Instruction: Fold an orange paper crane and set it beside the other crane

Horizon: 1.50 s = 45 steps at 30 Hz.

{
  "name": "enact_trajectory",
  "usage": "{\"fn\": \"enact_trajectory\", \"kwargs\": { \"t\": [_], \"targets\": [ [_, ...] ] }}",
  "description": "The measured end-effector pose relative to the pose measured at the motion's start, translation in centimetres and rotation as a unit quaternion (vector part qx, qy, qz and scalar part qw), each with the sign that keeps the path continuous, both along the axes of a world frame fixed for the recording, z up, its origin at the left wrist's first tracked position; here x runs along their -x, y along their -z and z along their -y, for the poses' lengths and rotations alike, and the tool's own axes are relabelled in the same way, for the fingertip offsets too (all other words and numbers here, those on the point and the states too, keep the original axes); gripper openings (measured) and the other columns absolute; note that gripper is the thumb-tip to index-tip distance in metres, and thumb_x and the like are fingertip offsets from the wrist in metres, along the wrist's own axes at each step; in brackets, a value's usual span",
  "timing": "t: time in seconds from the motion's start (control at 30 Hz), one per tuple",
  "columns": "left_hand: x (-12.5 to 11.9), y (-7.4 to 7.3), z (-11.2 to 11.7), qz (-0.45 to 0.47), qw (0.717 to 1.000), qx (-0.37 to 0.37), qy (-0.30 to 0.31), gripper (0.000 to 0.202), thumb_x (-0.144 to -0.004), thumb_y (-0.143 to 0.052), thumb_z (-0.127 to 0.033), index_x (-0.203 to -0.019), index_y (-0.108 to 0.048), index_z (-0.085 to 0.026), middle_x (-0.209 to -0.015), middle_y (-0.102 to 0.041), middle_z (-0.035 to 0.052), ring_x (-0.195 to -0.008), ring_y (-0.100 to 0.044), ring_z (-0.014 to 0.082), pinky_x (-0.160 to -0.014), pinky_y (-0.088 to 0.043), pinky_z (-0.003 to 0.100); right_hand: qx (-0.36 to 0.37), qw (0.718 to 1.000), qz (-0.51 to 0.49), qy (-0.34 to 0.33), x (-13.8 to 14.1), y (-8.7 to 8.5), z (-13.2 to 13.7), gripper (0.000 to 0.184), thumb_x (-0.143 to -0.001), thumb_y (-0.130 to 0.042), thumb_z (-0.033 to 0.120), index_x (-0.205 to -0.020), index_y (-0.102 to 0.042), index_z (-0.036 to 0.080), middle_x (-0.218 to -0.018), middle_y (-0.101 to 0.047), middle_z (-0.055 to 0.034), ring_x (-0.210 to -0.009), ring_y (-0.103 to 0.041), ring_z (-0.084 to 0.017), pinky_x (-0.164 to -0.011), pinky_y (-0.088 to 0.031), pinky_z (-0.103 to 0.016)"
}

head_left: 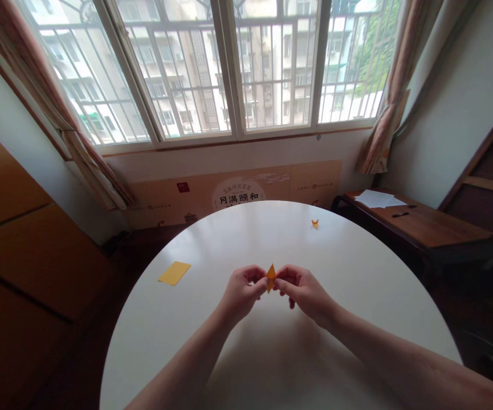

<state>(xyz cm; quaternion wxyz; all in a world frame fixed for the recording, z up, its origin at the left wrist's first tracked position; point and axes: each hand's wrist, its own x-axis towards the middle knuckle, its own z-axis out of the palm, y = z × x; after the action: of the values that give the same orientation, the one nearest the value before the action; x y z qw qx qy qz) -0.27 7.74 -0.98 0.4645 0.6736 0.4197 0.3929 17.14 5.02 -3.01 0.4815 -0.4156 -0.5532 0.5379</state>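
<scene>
Between my two hands, above the middle of the white round table (164, 353), is a small folded piece of orange paper (271, 274), diamond-shaped with points at top and bottom. My left hand (246, 290) pinches its left side between thumb and fingers. From the other side, my right hand (301, 289) grips its right edge in the same way. A finished-looking orange origami figure (315, 224) with raised points stands near the table's far right. Over on the left lies a flat yellow paper stack or sheet (175, 273).
Behind the table, a beige printed box panel (164, 196) leans below the barred window (272, 74). A low wooden table (434, 219) to the right carries white papers (378, 199) and a dark pen-like item. An orange-brown cabinet (19, 256) stands on the left.
</scene>
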Motion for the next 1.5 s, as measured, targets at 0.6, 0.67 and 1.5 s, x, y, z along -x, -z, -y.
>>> {"fn": "enact_trajectory", "kwargs": {
  "t": [0.6,0.67,1.5],
  "targets": [
    [-0.1,-0.1,0.3,0.004,0.999,0.006,0.052,0.026,-0.078,-0.069,-0.039,-0.074,-0.064,-0.013,-0.066,-0.061,0.0026,-0.057,-0.052,0.0121,-0.048,-0.048,0.022,0.004,1.0,-0.009,0.014,-0.1,-1.0,0.1,0.007,-0.073,-0.054,0.021,-0.073,-0.06,0.017,-0.065,-0.057,0.0016,-0.054,-0.043,-0.01,-0.047,-0.033,-0.021],
    [-0.2,-0.2,0.4,0.003,0.998,0.008,0.056,0.026,-0.078,-0.069,-0.039,-0.074,-0.065,-0.013,-0.066,-0.061,0.0028,-0.058,-0.053,0.0124,-0.048,-0.047,0.023,0.008,1.0,-0.015,0.006,0.0,-1.0,0.1,0.007,-0.072,-0.053,0.02,-0.073,-0.059,0.017,-0.066,-0.057,0.0014,-0.054,-0.043,-0.01,-0.046,-0.032,-0.02],
    [-0.2,0.1,0.0,0.058,0.998,-0.01,-0.01,0.029,-0.08,-0.068,-0.042,-0.085,-0.055,-0.017,-0.081,-0.063,0.0027,-0.058,-0.056,0.0112,-0.041,-0.047,0.019,0.079,0.997,0.004,-0.008,0.1,-1.0,0.1,0.016,-0.076,-0.061,0.029,-0.085,-0.061,0.016,-0.076,-0.062,-0.0023,-0.064,-0.056,-0.013,-0.036,-0.037,-0.015]
  ]
}}
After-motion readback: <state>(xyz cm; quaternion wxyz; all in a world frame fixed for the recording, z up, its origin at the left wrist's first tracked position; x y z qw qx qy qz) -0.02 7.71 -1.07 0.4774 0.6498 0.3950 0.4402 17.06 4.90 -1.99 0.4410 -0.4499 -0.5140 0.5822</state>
